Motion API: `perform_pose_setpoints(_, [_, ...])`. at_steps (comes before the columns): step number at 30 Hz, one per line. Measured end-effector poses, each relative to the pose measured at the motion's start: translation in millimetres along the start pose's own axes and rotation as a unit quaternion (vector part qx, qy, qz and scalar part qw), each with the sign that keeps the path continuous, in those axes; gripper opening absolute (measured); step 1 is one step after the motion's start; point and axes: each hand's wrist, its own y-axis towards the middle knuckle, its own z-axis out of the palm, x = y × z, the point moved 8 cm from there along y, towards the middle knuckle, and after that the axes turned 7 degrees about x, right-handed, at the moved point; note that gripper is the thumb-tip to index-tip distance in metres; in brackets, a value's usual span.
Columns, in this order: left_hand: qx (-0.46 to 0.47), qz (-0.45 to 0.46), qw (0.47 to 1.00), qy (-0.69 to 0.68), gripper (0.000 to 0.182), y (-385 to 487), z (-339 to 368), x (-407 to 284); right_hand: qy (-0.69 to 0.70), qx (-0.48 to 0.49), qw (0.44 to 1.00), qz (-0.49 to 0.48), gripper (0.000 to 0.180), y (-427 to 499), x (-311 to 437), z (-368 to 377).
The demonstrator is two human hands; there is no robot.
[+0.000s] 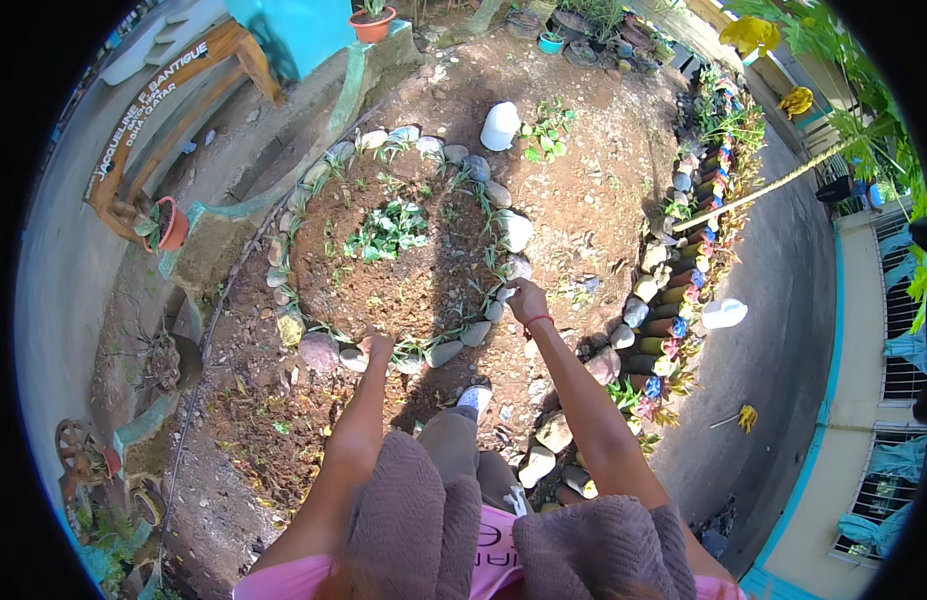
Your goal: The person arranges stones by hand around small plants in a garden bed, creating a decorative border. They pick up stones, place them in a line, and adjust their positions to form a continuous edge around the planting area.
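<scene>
A ring of rounded stones (319, 351) lies before me around a patch of brown soil (403, 296), with small grassy plants (414, 346) along its inner side. My left hand (377, 345) is over the near edge of the ring, by the grassy tufts. Bent at the fingers, my right hand (526, 301) is at the right edge of the ring, beside a grey stone (518, 268). A red bracelet (539, 321) circles that wrist. Whether either hand holds anything is too small to tell. A leafy green plant (388, 231) grows inside the ring.
A white container (500, 126) stands beyond the ring; another white container (724, 313) is on the pavement. Stones and a row of upturned bottles (662, 326) border the right side. A wooden bench (178, 97) bearing writing and potted plants (170, 225) stand at left.
</scene>
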Motion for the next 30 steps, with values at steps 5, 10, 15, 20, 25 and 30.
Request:
perform_pose_setpoints(5, [-0.006, 0.081, 0.997, -0.014, 0.061, -34, 47, -82, -0.052, -0.026, 0.997, 0.055, 0.031, -26, -70, -37])
perform_pose_setpoints(10, [0.035, 0.055, 0.995, -0.078, 0.051, -53, 79, -136, -0.023, 0.017, 0.999, 0.036, 0.024, -3, -85, -30])
perform_pose_setpoints(15, [-0.009, 0.004, 1.0, -0.017, 0.049, -64, 92, -139, 0.074, 0.073, 0.995, 0.001, 0.015, 42, -51, 20])
perform_pose_setpoints(20, [0.042, -0.112, 0.991, 0.051, 0.075, -77, 88, -139, 0.032, 0.233, 0.968, -0.089, 0.02, 61, 15, 73])
perform_pose_setpoints(25, [-0.046, -0.126, 0.991, 0.024, 0.078, -110, 54, -155, -0.15, 0.353, 0.892, -0.24, 0.05, 58, 55, 143])
perform_pose_setpoints(30, [-0.172, -0.072, 0.982, -0.016, 0.066, -141, 29, -174, -0.09, 0.397, 0.883, -0.234, 0.065, 56, 40, 171])
